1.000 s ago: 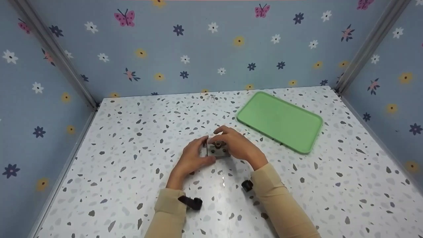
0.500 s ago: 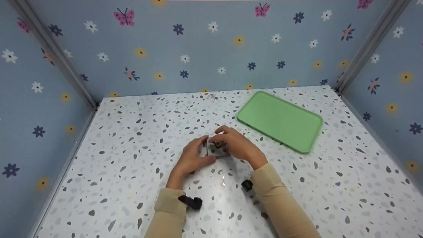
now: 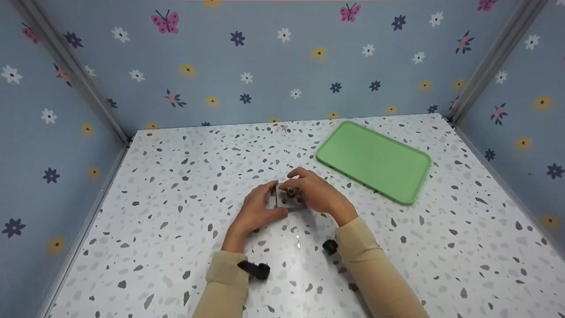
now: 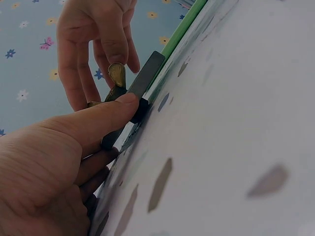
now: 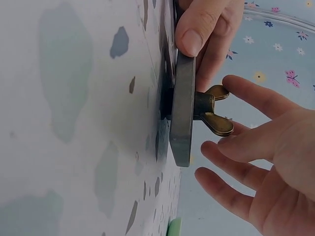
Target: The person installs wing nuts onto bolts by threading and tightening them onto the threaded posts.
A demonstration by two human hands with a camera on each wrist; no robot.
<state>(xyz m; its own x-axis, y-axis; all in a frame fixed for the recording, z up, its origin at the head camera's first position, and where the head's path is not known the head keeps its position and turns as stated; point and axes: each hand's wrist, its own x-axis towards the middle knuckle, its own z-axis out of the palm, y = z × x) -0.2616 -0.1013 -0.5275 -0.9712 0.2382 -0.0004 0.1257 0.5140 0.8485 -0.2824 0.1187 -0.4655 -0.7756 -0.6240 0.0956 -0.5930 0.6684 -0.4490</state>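
Note:
A small grey metal plate (image 3: 282, 204) with holes lies flat near the table's middle. My left hand (image 3: 257, 210) grips it by the left side, thumb on the near edge and fingers at the far edge. A brass-coloured wing nut (image 5: 219, 125) sits on a bolt through the plate, its two wings facing up. Underneath, a dark bolt head (image 5: 167, 104) shows between plate and table. My right hand (image 3: 321, 193) pinches the wing nut between thumb and index finger, the other fingers spread loosely. In the head view this hand covers the plate's right part.
Behind and right of my hands, a green tray (image 3: 375, 163) lies at an angle on the speckled white table (image 3: 185, 185). Blue flowered panels (image 3: 282, 62) enclose the back and both sides. A wrist camera (image 3: 260, 270) juts from the left sleeve, another camera (image 3: 329, 247) from the right.

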